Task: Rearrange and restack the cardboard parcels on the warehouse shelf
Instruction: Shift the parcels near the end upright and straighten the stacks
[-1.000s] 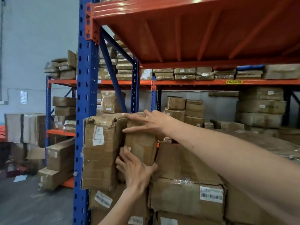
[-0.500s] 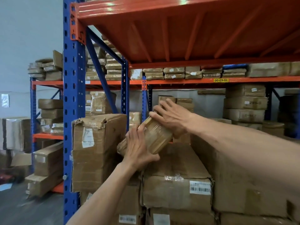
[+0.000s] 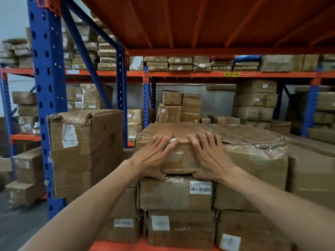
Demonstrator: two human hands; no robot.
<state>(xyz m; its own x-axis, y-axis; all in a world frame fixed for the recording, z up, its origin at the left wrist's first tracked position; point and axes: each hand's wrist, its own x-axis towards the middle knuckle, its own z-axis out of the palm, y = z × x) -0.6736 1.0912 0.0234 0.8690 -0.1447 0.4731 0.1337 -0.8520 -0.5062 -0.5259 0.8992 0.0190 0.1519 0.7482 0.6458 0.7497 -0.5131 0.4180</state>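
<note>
Both hands, left hand (image 3: 152, 156) and right hand (image 3: 211, 156), spread flat against the top parcel (image 3: 174, 138), nothing clamped; it sits atop the barcode-labelled box (image 3: 175, 193). Push evenly, square its edges.

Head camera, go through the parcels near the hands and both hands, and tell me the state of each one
Left hand: open, flat against the top parcel's front.
Right hand: open, flat against the same face.
Top parcel: lying flat on the stack, taped shut.
Barcode parcel: beneath it, sealed, label facing out.
Tall parcel: upright on the left, top edge torn.
Wrapped parcel: on the right, plastic film loose and wrinkled.
</note>
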